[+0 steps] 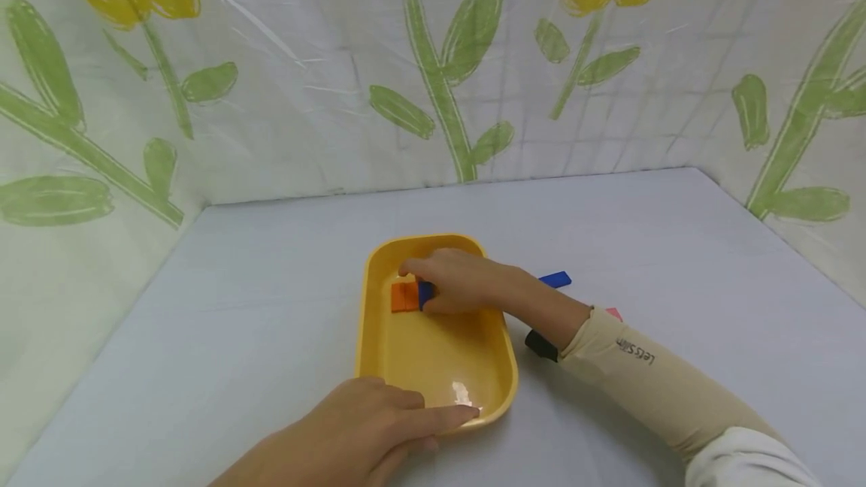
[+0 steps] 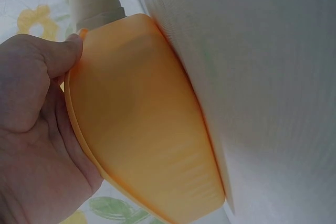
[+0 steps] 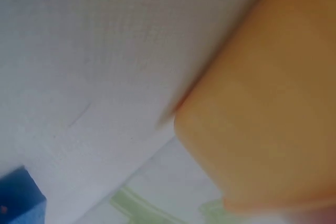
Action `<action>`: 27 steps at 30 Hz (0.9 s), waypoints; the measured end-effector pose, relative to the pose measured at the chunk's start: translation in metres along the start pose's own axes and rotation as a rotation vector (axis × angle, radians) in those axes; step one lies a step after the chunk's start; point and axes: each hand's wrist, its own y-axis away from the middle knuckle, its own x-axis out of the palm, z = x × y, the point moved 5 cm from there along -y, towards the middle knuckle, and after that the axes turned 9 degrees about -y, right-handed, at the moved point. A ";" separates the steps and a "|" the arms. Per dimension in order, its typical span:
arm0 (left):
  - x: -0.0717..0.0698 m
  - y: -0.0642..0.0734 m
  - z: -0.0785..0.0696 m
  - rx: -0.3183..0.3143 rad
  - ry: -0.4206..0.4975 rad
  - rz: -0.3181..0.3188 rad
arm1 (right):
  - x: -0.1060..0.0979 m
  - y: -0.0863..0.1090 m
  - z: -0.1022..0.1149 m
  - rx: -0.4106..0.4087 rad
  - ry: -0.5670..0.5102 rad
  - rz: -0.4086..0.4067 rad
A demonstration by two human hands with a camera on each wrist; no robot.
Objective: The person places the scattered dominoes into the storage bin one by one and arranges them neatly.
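A yellow plastic tray (image 1: 433,359) with raised sides lies on the white table. At its near left corner my left hand (image 1: 375,423) grips the rim; the left wrist view shows the thumb at the rim of the tray (image 2: 142,114) and the other fingers beyond it. Reaching over the tray's right side, my right hand (image 1: 460,280) pinches a blue block (image 1: 425,294), partly hidden by the fingers. Orange blocks (image 1: 404,297) lie against its left side inside the tray. Only the outside of the tray (image 3: 262,114) shows large in the right wrist view; the right hand's fingers are hidden there.
Right of the tray lie a long blue block (image 1: 556,279), a black object (image 1: 541,346) and a pink piece (image 1: 614,313), the last two partly covered by the right arm. A flower-printed curtain (image 1: 304,96) borders the table at the back and sides.
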 end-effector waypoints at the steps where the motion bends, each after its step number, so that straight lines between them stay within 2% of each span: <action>1: 0.000 -0.001 0.000 0.011 -0.012 -0.013 | -0.001 0.001 -0.001 -0.002 -0.001 -0.009; 6: 0.001 -0.001 0.000 0.032 -0.034 -0.047 | -0.003 0.009 -0.001 -0.023 -0.006 -0.042; 11: 0.001 -0.003 0.000 0.009 0.014 -0.008 | -0.009 0.034 -0.005 -0.042 -0.014 -0.088; 13: 0.001 -0.003 0.000 -0.005 0.031 0.016 | -0.015 0.049 -0.006 -0.080 -0.004 -0.151; 17: 0.002 -0.004 -0.001 -0.027 0.053 0.061 | -0.032 0.078 -0.009 -0.216 0.037 -0.346; 19: 0.002 -0.004 -0.001 -0.026 0.050 0.058 | -0.041 0.092 -0.014 -0.240 0.063 -0.427; 21: 0.001 -0.004 -0.002 -0.007 0.027 0.026 | -0.048 0.104 -0.022 -0.193 0.079 -0.471; 23: 0.000 -0.003 -0.004 0.015 -0.005 -0.023 | -0.052 0.115 -0.033 -0.091 0.089 -0.472; 25: -0.001 -0.002 -0.004 0.030 -0.023 -0.054 | -0.052 0.123 -0.044 0.028 0.096 -0.439; 27: -0.001 -0.002 -0.005 0.035 -0.021 -0.058 | -0.049 0.130 -0.053 0.121 0.089 -0.377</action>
